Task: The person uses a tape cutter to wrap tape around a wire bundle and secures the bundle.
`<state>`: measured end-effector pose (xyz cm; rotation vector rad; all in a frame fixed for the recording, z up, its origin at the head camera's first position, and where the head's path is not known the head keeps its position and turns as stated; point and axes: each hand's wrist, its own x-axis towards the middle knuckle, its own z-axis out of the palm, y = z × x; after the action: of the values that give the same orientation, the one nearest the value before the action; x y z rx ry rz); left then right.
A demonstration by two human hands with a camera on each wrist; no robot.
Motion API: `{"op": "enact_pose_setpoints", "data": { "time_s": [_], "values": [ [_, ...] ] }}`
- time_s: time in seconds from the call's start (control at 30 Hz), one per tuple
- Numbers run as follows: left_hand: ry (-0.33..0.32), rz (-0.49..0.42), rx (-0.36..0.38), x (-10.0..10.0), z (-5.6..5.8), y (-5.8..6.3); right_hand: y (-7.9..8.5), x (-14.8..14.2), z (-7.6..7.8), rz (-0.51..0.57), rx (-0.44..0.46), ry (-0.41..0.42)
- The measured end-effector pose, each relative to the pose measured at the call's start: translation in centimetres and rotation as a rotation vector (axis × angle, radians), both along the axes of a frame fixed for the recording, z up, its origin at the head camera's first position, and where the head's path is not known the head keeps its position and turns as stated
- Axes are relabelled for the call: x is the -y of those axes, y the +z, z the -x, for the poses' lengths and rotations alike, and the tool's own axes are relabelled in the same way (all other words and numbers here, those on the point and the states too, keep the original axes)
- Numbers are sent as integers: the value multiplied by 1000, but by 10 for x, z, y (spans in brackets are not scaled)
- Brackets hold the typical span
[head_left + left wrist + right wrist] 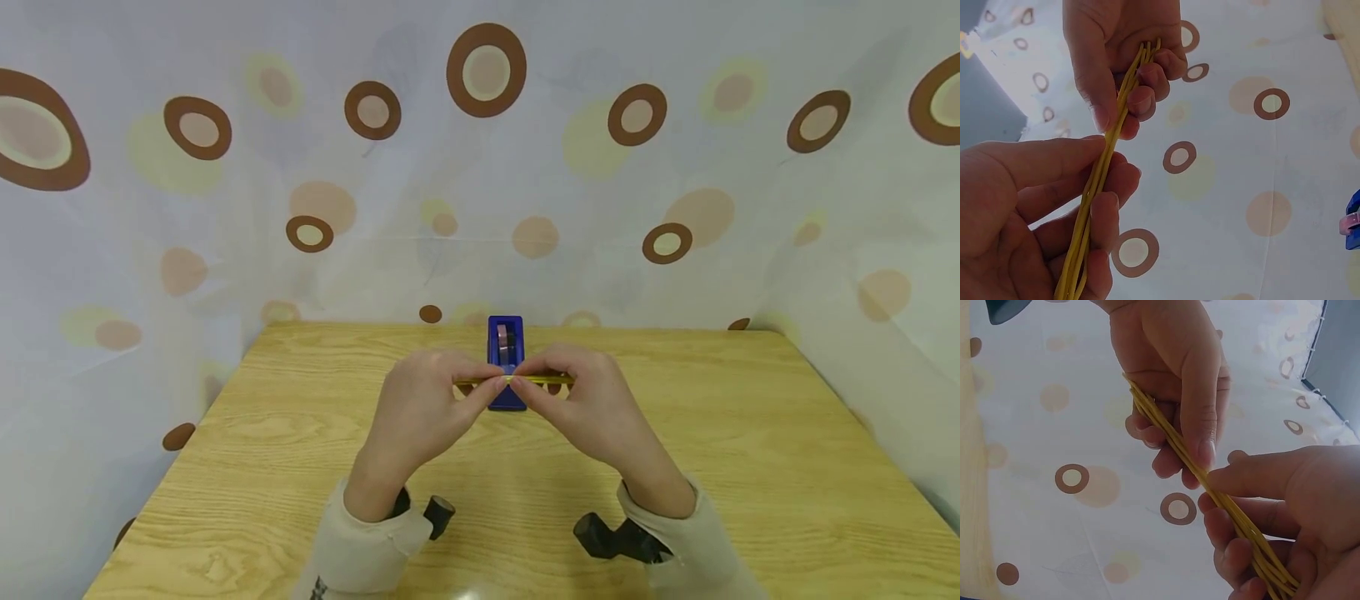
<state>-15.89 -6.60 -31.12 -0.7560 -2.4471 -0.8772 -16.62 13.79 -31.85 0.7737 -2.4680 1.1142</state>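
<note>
A bundle of thin, slightly bent yellow strands is stretched between both hands, lying crosswise in the head view. My left hand pinches it with thumb and fingers from the left. From the right, my right hand pinches the same bundle, and the two thumb tips meet near its middle. In the right wrist view, loose ends of the strands reach into the left palm. Behind the hands, a blue tape dispenser with a pinkish tape roll stands on the table, partly covered by the fingertips.
The wood-grain table carries the dispenser near its back edge. A pale curtain with brown rings closes off the back and sides. Black wrist-worn devices stick out from the beige sleeves.
</note>
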Motion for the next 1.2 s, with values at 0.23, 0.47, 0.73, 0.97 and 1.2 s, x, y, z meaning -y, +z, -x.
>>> {"op": "enact_pose_setpoints", "data": {
  "time_s": [0.23,0.47,0.73,0.97,1.2],
  "values": [
    [-9,-15,21,1,0,1,1,2,1,-4,-17,5],
    [-9,23,53,4,1,4,4,4,3,-4,-42,18],
    [11,34,23,2,2,6,6,5,4,25,-58,12],
    [20,29,-2,2,2,3,1,6,4,21,-50,12],
    [23,39,-33,1,0,0,-2,3,2,13,-20,25]
  ]
}}
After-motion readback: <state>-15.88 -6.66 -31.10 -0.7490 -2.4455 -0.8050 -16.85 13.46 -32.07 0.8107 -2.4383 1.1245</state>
